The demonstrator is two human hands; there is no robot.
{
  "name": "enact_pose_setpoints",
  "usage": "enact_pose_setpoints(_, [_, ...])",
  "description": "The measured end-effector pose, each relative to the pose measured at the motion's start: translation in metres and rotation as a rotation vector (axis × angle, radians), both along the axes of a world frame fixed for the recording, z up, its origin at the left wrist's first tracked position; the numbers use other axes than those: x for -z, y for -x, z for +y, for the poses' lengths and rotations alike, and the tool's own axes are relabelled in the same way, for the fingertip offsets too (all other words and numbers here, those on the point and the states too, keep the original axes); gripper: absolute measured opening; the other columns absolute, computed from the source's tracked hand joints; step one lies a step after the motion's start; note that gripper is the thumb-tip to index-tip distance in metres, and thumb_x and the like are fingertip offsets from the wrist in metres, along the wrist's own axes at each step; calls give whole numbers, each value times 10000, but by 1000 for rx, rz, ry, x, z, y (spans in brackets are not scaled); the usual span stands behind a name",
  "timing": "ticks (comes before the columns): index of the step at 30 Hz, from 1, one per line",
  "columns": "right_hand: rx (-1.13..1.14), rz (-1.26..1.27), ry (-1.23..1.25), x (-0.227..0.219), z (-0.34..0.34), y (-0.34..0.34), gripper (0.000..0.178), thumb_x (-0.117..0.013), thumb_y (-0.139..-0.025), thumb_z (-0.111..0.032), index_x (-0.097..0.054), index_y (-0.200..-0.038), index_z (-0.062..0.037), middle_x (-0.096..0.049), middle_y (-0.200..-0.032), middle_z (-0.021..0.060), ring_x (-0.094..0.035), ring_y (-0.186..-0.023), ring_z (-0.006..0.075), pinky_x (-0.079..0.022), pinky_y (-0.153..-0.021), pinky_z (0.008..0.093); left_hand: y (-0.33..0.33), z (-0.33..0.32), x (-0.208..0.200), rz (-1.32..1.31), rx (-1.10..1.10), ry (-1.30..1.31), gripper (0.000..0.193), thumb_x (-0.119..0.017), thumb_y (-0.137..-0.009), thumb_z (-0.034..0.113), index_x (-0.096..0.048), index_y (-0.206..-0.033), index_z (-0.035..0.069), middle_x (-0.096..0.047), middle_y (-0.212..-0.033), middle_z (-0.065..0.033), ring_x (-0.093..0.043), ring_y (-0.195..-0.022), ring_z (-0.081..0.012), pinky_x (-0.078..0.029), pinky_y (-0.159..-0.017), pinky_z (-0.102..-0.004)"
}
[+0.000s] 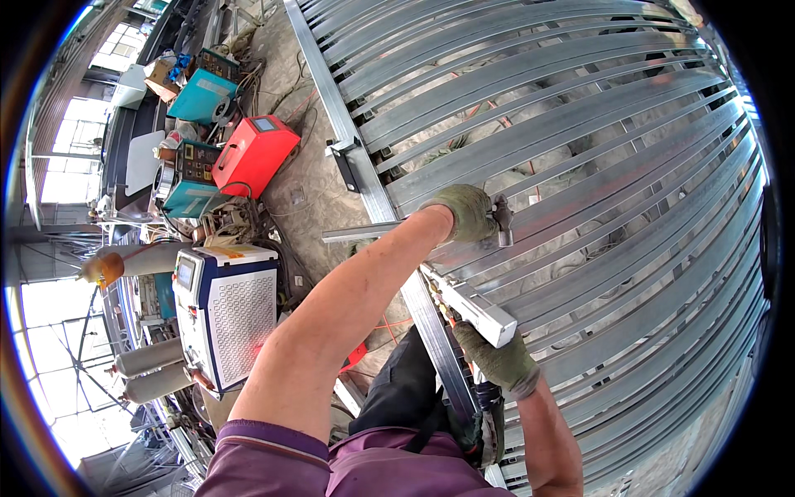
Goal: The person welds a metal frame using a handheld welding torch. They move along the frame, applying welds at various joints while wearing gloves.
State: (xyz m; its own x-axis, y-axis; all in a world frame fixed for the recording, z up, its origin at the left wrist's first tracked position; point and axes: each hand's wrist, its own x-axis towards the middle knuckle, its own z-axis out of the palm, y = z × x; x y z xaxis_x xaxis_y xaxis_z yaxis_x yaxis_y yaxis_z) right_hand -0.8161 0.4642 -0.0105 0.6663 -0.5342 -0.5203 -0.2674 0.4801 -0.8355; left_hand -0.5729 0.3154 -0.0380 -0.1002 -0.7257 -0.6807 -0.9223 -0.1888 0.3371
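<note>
My left hand [464, 213], in a green-grey work glove, reaches over the edge of a metal frame. Its fingers are closed around a hammer [503, 224], whose steel head shows beyond the glove while the glove hides the handle. Lower and to the right, my gloved right hand [502, 362] grips a white and silver welding gun [479, 311] from below. The gun's narrow end points up and left, towards the frame's side rail [431, 331]. Beneath both hands lie long galvanized metal slats [530, 161], set side by side with gaps between them.
A black-and-silver fitting [346, 168] sits on the side rail. Left of the frame stand a red machine [258, 155], teal machines [201, 95] and a white-and-blue cabinet [236, 315]. Gas cylinders [153, 383] lie beyond. Cables trail over the concrete floor [291, 186].
</note>
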Motion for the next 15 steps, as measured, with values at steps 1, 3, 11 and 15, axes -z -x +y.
enact_pose_setpoints(1, [10, -3, -11, 1, 1, 0, 361, -818, -1020, -165, -729, -1331, -3, -805, -1187, 80, -767, -1075, 151, -618, -878, 325, 1, 0, -1, -7, 10, 10, 512, -626, -955, 508, -814, -1147, 73, -795, -1088, -183, -725, -997, -400, -576, -903, -451])
enact_pose_setpoints(3, [16, 4, -14, 2, 2, 1, 365, -823, -1017, -166, -729, -1330, -5, -804, -1190, 78, -766, -1078, 147, -619, -882, 319, 2, 2, -5, -22, 26, 32, 502, -584, -1019, 497, -804, -1136, 62, -788, -1037, -195, -719, -946, -388, -564, -876, -433])
enact_pose_setpoints(11, [13, 14, -42, -3, 2, 1, 376, -829, -1010, -151, -727, -1342, -6, -799, -1214, 69, -762, -1097, 141, -623, -893, 312, -2, 2, 17, 54, -21, 77, 500, -642, -930, 510, -821, -1116, 82, -795, -1092, -189, -716, -992, -419, -581, -903, -464])
enact_pose_setpoints(15, [35, -15, -64, 5, 7, 4, 391, -830, -1009, -150, -720, -1354, -2, -798, -1218, 74, -761, -1102, 143, -624, -895, 313, -3, 4, 16, 70, -19, 93, 504, -655, -921, 515, -821, -1103, 76, -797, -1087, -187, -723, -998, -416, -582, -913, -459])
